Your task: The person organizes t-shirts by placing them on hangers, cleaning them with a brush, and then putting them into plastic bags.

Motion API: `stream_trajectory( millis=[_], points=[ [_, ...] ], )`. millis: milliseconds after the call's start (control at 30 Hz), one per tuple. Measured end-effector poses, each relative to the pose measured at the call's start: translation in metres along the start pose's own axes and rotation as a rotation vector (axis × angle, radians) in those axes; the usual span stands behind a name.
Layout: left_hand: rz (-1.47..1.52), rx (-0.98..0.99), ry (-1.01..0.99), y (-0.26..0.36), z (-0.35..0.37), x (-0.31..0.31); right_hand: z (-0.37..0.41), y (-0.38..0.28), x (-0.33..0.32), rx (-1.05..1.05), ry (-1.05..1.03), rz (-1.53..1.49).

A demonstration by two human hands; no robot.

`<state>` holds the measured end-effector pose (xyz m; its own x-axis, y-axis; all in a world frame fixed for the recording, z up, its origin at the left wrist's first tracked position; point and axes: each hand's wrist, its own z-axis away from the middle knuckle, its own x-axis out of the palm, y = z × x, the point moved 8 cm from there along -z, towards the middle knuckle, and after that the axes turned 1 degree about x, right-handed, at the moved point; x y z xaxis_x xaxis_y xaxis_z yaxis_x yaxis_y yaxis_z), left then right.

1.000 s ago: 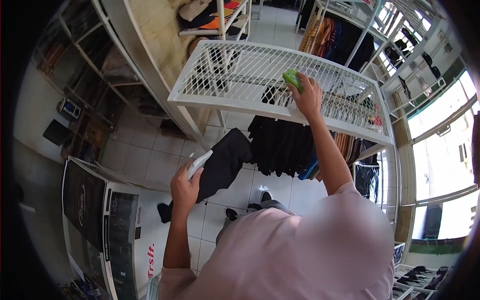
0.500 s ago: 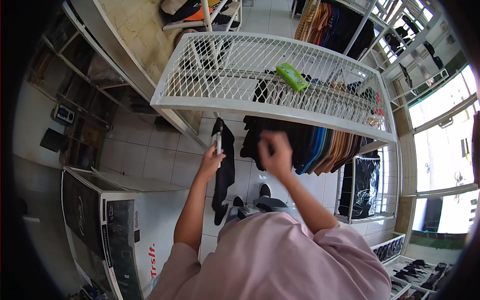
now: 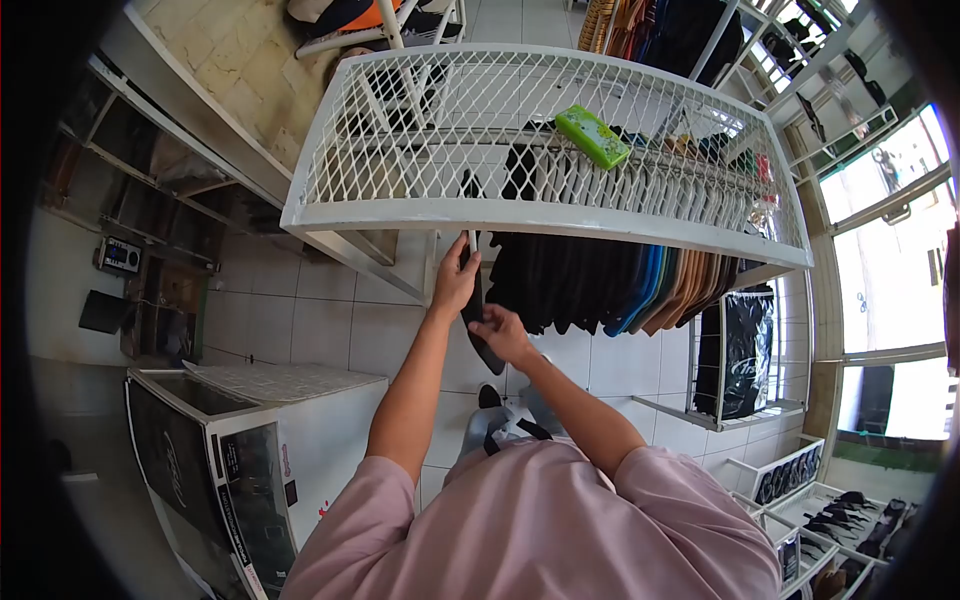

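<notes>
My left hand (image 3: 457,280) is closed around a light-coloured hanger just below the front edge of the rack. A black garment (image 3: 484,348) hangs from that hanger, its upper part partly behind my fingers and the mesh. My right hand (image 3: 503,333) is at the garment's side, fingers curled and pinching its cloth. To the right of both hands, a row of hung garments (image 3: 570,280), black, then blue, green and brown, fills the rail on white hangers (image 3: 610,185) seen through the mesh.
The white rack (image 3: 420,212) has a wire mesh top with a green packet (image 3: 592,137) lying on it. A white cabinet (image 3: 320,430) stands at left. Low at right are a wire stand with a black bag (image 3: 745,350) and racks of small goods (image 3: 840,525).
My left hand has lifted the hanger and garment up and to the right, against the rack's front. My right hand has come down and left from the hung garments onto the black garment.
</notes>
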<state>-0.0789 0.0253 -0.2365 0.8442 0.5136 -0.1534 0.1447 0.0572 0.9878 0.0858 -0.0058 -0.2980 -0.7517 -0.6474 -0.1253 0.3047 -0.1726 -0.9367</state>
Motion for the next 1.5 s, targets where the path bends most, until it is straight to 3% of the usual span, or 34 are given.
stream_trajectory(
  millis=[100,267,467,567,600,733,867,967,1100,1267,1367,1500],
  points=[
    [-0.065,-0.118,-0.008,-0.018,0.008,0.003,-0.031,-0.015,-0.010,-0.061,0.043,-0.090],
    [0.022,-0.055,-0.038,-0.022,0.016,0.000,-0.069,-0.036,-0.022,-0.124,0.055,-0.160],
    [-0.050,0.013,-0.045,-0.019,-0.006,-0.002,-0.081,-0.058,-0.028,-0.112,0.107,-0.011],
    [-0.032,-0.097,-0.067,-0.055,-0.016,0.012,-0.089,-0.034,-0.031,-0.095,0.161,0.032],
    [-0.071,-0.014,-0.014,-0.067,-0.020,0.017,-0.087,-0.034,-0.035,-0.143,0.182,0.004],
    [0.032,-0.140,0.022,-0.061,-0.019,0.031,-0.061,-0.072,-0.053,-0.266,0.210,0.419],
    [0.223,-0.157,-0.016,-0.049,-0.019,0.048,-0.011,-0.100,-0.101,-0.327,0.623,0.489],
    [0.211,-0.117,-0.083,-0.041,-0.021,0.079,-0.004,-0.082,-0.119,-0.274,0.644,0.525],
    [0.081,-0.109,-0.159,-0.038,-0.024,0.111,-0.001,-0.063,-0.132,-0.293,0.593,0.547],
    [-0.042,-0.101,-0.235,-0.038,-0.014,0.108,0.007,-0.057,-0.131,-0.360,0.536,0.573],
    [-0.330,0.216,-0.132,-0.014,0.018,0.096,0.032,-0.062,-0.133,-0.280,0.502,0.447],
    [-0.439,0.041,0.094,-0.035,0.094,0.092,0.094,-0.046,-0.163,-0.169,0.553,0.353]
  ],
)
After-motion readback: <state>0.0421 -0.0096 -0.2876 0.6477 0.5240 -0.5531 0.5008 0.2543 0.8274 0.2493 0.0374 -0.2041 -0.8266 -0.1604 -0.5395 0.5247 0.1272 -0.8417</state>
